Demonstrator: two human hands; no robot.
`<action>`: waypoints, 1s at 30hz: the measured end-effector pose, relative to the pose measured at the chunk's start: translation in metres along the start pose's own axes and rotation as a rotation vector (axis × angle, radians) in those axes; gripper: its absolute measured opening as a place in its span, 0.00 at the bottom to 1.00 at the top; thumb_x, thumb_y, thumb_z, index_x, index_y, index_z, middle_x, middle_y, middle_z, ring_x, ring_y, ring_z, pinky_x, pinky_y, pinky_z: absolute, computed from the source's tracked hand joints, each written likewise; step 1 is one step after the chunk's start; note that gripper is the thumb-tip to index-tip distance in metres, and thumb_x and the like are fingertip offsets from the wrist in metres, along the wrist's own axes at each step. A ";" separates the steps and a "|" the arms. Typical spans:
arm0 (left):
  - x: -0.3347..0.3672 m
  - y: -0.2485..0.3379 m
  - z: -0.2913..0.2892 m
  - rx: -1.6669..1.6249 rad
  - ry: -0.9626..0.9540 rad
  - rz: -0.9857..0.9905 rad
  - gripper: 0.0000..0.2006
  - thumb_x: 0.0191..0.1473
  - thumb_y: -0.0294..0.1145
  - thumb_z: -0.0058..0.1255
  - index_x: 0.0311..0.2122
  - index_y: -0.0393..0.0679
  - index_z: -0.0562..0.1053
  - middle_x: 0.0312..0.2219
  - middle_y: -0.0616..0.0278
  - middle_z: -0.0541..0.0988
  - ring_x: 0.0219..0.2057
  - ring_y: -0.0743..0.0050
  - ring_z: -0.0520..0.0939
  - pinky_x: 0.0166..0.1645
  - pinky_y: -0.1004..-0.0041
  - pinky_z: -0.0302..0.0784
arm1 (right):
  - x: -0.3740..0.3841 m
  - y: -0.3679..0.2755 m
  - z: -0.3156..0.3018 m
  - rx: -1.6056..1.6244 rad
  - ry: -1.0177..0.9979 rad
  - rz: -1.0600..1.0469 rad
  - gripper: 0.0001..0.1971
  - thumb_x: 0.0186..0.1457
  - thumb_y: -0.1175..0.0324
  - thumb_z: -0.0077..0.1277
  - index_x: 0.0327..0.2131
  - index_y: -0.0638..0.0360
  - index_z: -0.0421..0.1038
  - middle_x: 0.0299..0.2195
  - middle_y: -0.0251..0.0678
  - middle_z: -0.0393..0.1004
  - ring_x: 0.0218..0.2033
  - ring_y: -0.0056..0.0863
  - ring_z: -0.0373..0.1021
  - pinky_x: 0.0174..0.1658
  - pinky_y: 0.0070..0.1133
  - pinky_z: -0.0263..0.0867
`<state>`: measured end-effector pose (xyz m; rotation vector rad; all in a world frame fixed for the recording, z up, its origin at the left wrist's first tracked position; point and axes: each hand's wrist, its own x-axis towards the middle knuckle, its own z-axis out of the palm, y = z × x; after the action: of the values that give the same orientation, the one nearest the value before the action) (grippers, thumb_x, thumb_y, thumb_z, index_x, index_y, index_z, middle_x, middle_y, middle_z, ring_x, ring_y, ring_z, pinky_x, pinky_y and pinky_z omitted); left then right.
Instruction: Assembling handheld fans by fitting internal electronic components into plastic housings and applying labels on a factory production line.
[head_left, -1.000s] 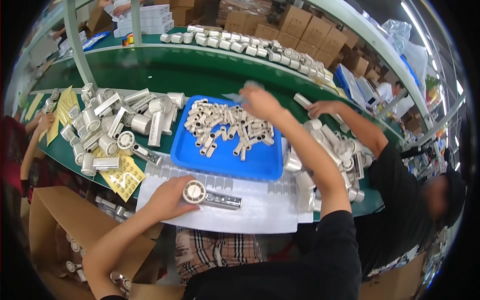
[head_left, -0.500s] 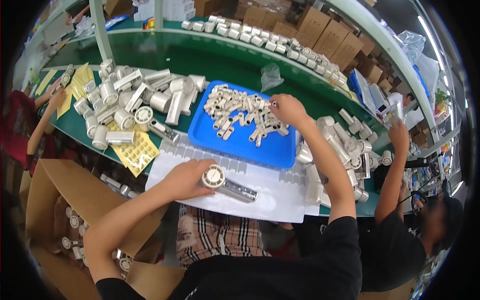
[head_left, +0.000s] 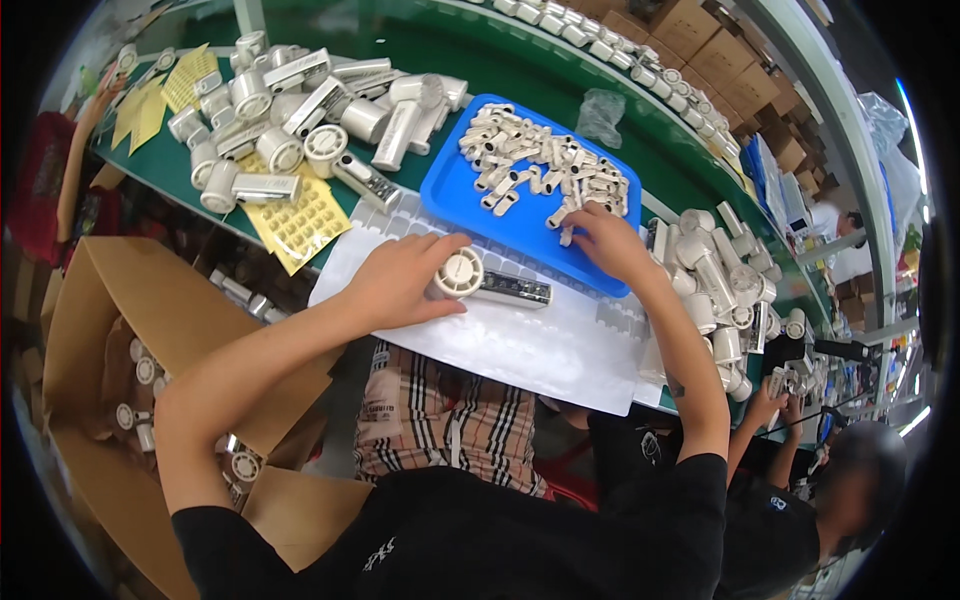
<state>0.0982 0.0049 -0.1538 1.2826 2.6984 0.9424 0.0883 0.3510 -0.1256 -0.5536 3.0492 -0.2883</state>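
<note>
My left hand [head_left: 405, 285] grips the white handheld fan-like device [head_left: 461, 272] by its round, slotted head. Its handle points right, with the dark inside and parts exposed, above a white sheet [head_left: 520, 345] on the bench. A blue tray [head_left: 505, 228] behind it holds many small white plastic pieces [head_left: 530, 150]. Over the tray's near right side, my right hand [head_left: 612, 245] pinches one small white plastic piece [head_left: 566, 237] between thumb and fingers.
Piles of similar devices lie left [head_left: 290, 110] and right [head_left: 710, 270] of the tray. Yellow sticker sheets [head_left: 300, 220] lie on the green bench at left. An open cardboard box [head_left: 170, 330] with more devices stands lower left. A co-worker [head_left: 790, 520] sits at right.
My right hand has drawn back from the tray's far right toward its near side, with a small piece now in its fingers. The left hand still holds the device. The view has shifted.
</note>
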 end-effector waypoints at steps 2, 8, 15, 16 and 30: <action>-0.001 0.000 0.004 0.025 0.042 0.035 0.38 0.43 0.49 0.64 0.57 0.45 0.62 0.42 0.52 0.75 0.42 0.50 0.76 0.45 0.60 0.72 | -0.004 -0.004 0.001 0.012 0.022 -0.025 0.10 0.52 0.75 0.54 0.39 0.56 0.72 0.37 0.39 0.69 0.38 0.41 0.71 0.41 0.31 0.67; 0.003 0.005 -0.006 -0.026 0.125 0.116 0.36 0.41 0.47 0.66 0.55 0.46 0.67 0.48 0.54 0.73 0.47 0.51 0.75 0.49 0.60 0.72 | -0.017 -0.027 -0.018 0.226 0.169 -0.079 0.08 0.54 0.74 0.54 0.38 0.61 0.73 0.36 0.39 0.74 0.36 0.35 0.73 0.40 0.27 0.68; 0.000 -0.001 -0.002 -0.081 0.082 0.149 0.32 0.43 0.43 0.66 0.53 0.45 0.70 0.50 0.55 0.74 0.50 0.52 0.74 0.54 0.62 0.71 | -0.033 -0.094 -0.011 0.491 0.023 -0.088 0.08 0.57 0.72 0.53 0.39 0.61 0.74 0.32 0.38 0.74 0.30 0.31 0.71 0.34 0.24 0.68; 0.001 -0.002 -0.001 -0.081 0.067 0.135 0.32 0.42 0.44 0.66 0.53 0.45 0.70 0.50 0.54 0.74 0.51 0.52 0.74 0.54 0.62 0.71 | -0.034 -0.096 -0.005 0.499 0.018 -0.083 0.08 0.57 0.72 0.53 0.39 0.61 0.74 0.32 0.38 0.74 0.30 0.31 0.71 0.34 0.24 0.68; 0.003 -0.010 0.007 -0.034 0.255 0.267 0.33 0.37 0.40 0.71 0.50 0.40 0.71 0.46 0.56 0.77 0.43 0.53 0.80 0.48 0.66 0.76 | -0.049 -0.110 0.033 0.577 0.299 0.048 0.12 0.53 0.76 0.55 0.42 0.58 0.74 0.32 0.34 0.71 0.25 0.24 0.65 0.30 0.19 0.64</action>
<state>0.0915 0.0060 -0.1643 1.6520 2.7184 1.2525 0.1742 0.2609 -0.1377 -0.4224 3.0032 -1.2929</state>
